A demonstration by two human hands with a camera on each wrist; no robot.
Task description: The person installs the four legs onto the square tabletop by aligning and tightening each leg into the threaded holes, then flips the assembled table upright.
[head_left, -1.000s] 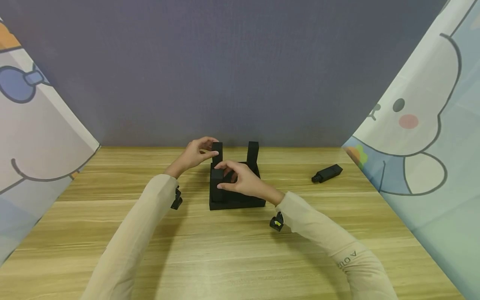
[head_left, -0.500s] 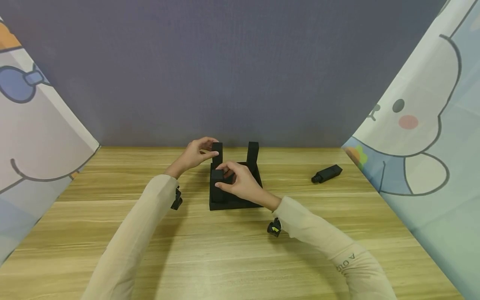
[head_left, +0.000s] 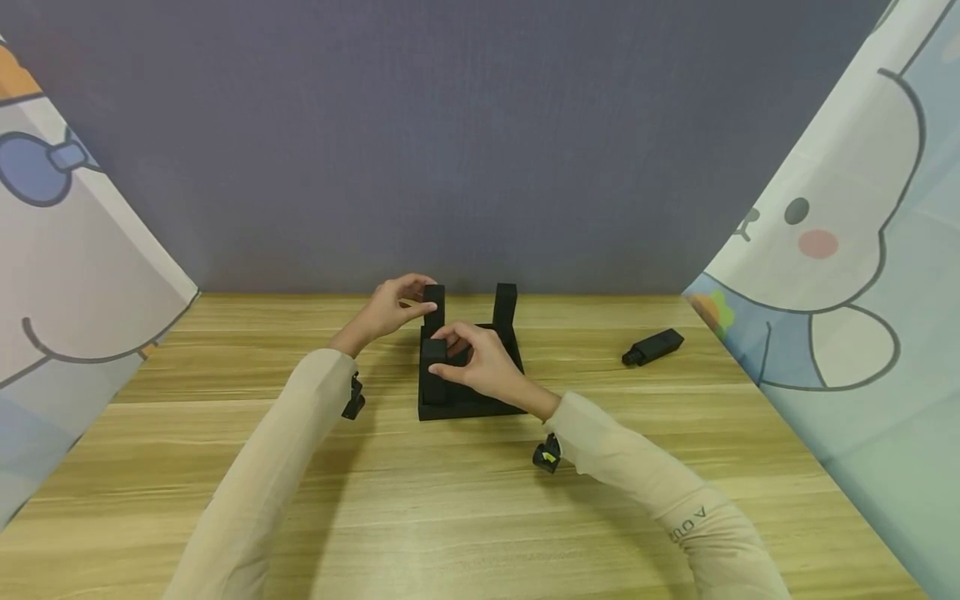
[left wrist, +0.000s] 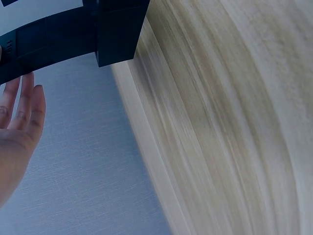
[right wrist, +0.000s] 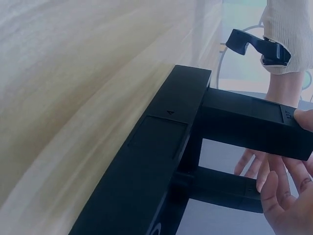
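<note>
In the head view a square black base (head_left: 461,411) lies on the table with black posts standing on it. My left hand (head_left: 384,310) pinches the back-left post (head_left: 434,295) near its top, thumb in front and fingers behind. My right hand (head_left: 486,365) pinches the top of the front-left post (head_left: 433,382). A third post (head_left: 506,302) stands untouched at the back right. In the right wrist view, the front post (right wrist: 244,117) meets the base (right wrist: 151,132), whose side bears a small raised arrow. The left wrist view shows the post (left wrist: 54,39) against the base.
A loose black post (head_left: 657,346) with a narrow knobbed end lies on the wooden table (head_left: 450,508) to the right. A grey panel (head_left: 450,150) rises behind the table, with cartoon-printed sheets (head_left: 847,275) on both sides.
My right hand and wrist have shifted slightly left and down, its thumb still at the front-left post. The left hand, posts and base stay in place.
</note>
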